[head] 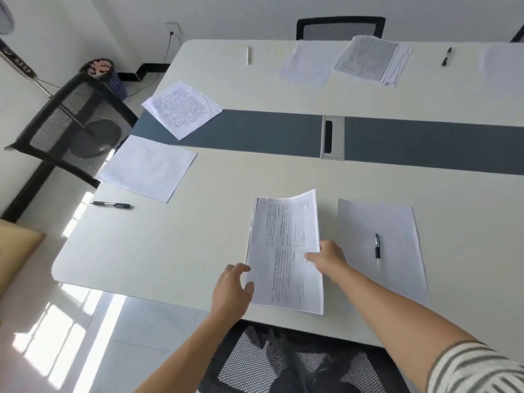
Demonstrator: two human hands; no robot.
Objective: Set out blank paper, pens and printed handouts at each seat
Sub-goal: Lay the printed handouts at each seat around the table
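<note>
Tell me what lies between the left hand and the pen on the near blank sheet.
In the head view, the printed handout lies there, its right edge pinched by the right hand.

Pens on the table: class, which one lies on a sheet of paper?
The near-right pen, on the blank sheet beside the printed handout; the near-left pen and the far black pen lie on bare tabletop.

Cream-white laminate table [198, 236], slate-grey centre band [255, 131]. White paper handout [283, 236], dense black print, lower centre. Black mesh chair [71, 120], upper left. Grey-and-white striped sleeve [476, 370], lower right.
</note>
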